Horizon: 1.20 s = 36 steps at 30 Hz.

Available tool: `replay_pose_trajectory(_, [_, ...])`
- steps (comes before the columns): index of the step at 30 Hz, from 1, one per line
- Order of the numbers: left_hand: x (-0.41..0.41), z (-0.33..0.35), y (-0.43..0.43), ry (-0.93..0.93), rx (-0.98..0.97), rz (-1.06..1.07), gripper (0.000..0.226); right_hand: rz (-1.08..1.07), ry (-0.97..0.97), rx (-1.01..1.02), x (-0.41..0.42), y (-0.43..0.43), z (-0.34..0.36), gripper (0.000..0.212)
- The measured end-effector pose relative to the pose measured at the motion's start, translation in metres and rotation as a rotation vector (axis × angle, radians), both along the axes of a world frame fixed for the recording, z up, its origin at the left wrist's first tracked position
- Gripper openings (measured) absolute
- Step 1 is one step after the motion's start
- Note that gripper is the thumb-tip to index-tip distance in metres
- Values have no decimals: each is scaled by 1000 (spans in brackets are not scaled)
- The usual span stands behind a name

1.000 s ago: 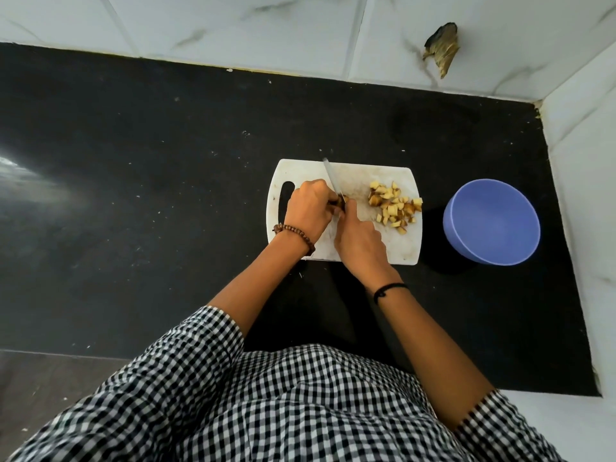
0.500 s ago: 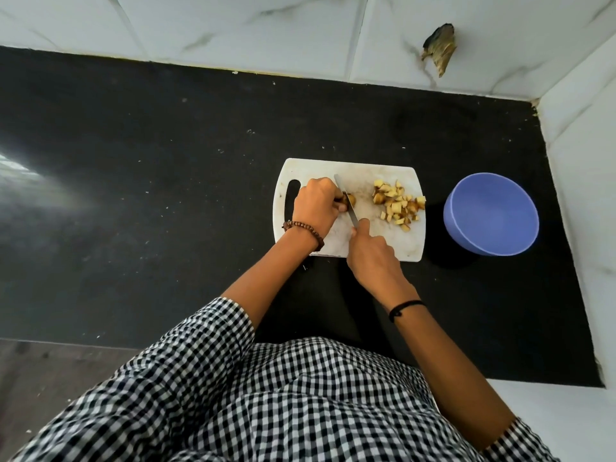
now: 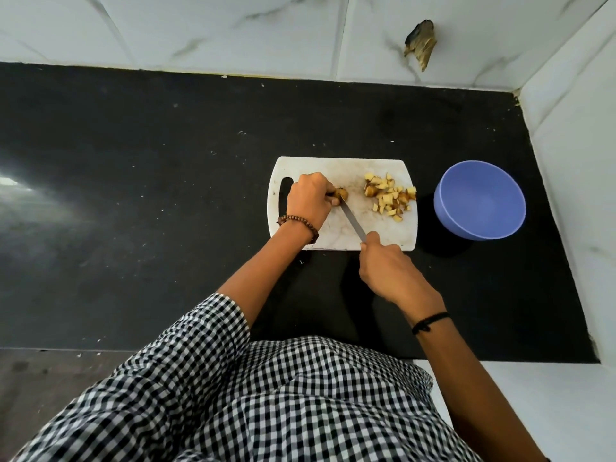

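A white cutting board [image 3: 340, 168] lies on the black counter [image 3: 133, 161]. My left hand [image 3: 308, 200] holds a small brown piece of potato [image 3: 341, 194] down on the board's left part. My right hand [image 3: 386, 268] grips the handle of a knife [image 3: 353, 223] at the board's near edge. The blade slants up and left, and its tip meets the held piece. A heap of several diced yellow-brown pieces [image 3: 390, 198] sits on the board's right side.
A blue bowl [image 3: 480, 200] with nothing inside stands right of the board. White marble-tiled walls [image 3: 233, 31] close the counter at the back and right, and a brown scrap [image 3: 420, 45] sticks to the back wall. The counter's front edge runs just below my arms.
My right hand has drawn back toward me, pulling the knife along so more blade shows. My left hand stays on the piece.
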<state>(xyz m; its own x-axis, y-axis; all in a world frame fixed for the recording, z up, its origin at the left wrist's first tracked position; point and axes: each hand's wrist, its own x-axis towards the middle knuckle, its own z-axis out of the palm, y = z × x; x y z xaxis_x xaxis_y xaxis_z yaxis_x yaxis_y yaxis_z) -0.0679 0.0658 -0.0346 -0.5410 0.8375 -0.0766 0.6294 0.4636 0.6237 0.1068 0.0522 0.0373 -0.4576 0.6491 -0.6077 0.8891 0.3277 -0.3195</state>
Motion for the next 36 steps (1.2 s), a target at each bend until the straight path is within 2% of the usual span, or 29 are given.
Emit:
replay_pose_trajectory(5, [-1,-2,0,-9,14,-15,12,-15,-47,-45,17,-5,8,23])
replay_pose_trajectory(10, [-5,-5,-3,25,30,-69,15,-45,71,45,30,-10,0,30])
replay_pose_trajectory(16, [-2,-1,-8,15,10,-107,37,-166,211,140,23,1,-7,32])
replay_pose_trajectory(23, [-9,0,-7,-21,38,-117,30,-203,393,187,-11,34,-31,34])
replay_pose_trajectory(29, [-14,2,-7,-93,57,-121,33,-223,440,263,-43,51,-48,47])
replay_pose_trajectory(36, [-17,4,-6,-155,56,-77,27,-288,513,229,-56,61,-53,61])
